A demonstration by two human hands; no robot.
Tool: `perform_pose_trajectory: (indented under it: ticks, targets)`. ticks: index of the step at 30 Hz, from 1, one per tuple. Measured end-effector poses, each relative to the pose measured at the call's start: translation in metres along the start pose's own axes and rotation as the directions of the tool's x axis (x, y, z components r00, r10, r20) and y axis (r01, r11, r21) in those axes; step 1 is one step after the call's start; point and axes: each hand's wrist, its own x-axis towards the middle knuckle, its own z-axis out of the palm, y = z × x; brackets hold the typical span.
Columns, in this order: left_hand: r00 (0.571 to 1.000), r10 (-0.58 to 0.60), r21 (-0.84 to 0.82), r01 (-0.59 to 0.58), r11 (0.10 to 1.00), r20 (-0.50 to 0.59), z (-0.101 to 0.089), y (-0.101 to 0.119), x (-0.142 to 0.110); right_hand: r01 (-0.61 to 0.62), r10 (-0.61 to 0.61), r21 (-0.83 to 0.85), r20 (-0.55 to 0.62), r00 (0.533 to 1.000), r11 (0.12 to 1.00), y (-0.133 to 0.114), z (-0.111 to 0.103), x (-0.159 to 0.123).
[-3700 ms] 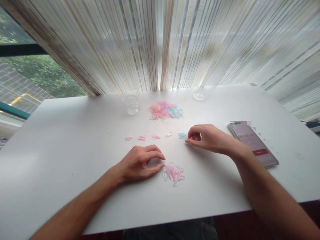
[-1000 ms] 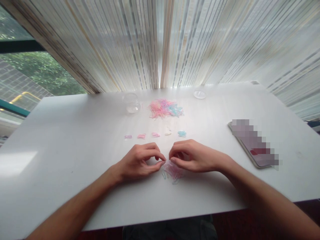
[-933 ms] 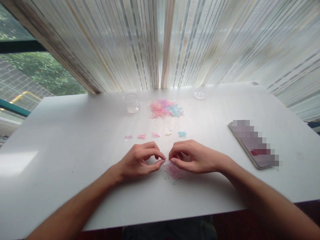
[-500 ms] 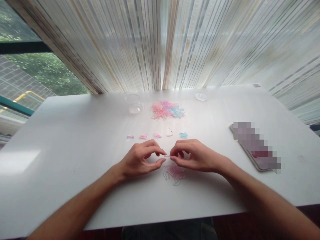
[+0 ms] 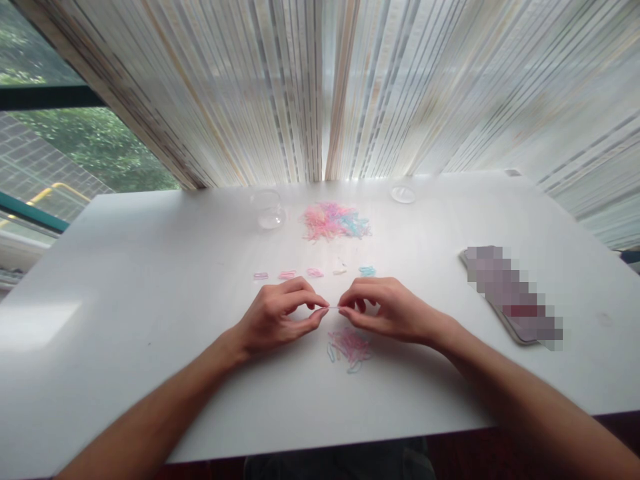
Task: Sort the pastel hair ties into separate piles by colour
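Note:
A thin pale lilac rubber band (image 5: 334, 307) stretches in a short line between my two hands. Finger and thumb of my left hand (image 5: 285, 313) pinch one end; my right hand (image 5: 387, 308) grips the other the same way. Just below them lies a small loose pile of pastel rubber bands (image 5: 350, 348). Beyond my fingers runs a row of small groups: a lilac group (image 5: 261, 275), two pink ones, the left (image 5: 287, 275) and the right (image 5: 315, 273), a cream one (image 5: 339, 271) and a blue one (image 5: 367, 271).
A larger mixed heap of pastel bands (image 5: 335, 221) lies farther back on the white table (image 5: 125, 280). A clear round container (image 5: 270, 217) stands left of it, and a clear lid (image 5: 403, 194) lies to the right. A blurred-out phone (image 5: 510, 293) rests at the right.
My left fingertips have closed onto the band's left end, where finger and thumb were apart. The band is now a slightly longer line. The piles look unchanged.

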Motion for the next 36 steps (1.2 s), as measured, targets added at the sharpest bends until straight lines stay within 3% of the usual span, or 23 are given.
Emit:
perform_pose_trajectory:
  ticks: [6,13,22,30,36]
  targets:
    - [1.0,0.007,0.021,-0.007,1.0,0.014,-0.017,-0.003,0.004,0.013,-0.013,-0.033,-0.018,1.0,0.999,0.002,0.002,-0.001]
    - [0.968,-0.249,0.2,0.246,0.948,-0.011,-0.071,-0.034,0.003,0.0,0.007,-0.147,0.048,0.999,0.989,0.006,0.001,-0.001]
    - [0.865,-0.499,0.25,0.471,0.846,0.058,-0.093,-0.046,-0.004,-0.017,0.038,-0.179,0.114,0.993,0.984,0.006,0.002,-0.001]
    - [0.673,-0.726,0.315,0.665,0.677,0.138,-0.12,-0.053,-0.009,-0.028,0.052,-0.174,0.135,0.989,0.984,0.006,0.004,0.0]
    - [0.646,-0.743,0.31,0.681,0.664,0.175,-0.119,-0.052,-0.01,-0.033,0.058,-0.176,0.139,0.989,0.984,0.006,0.003,0.0]
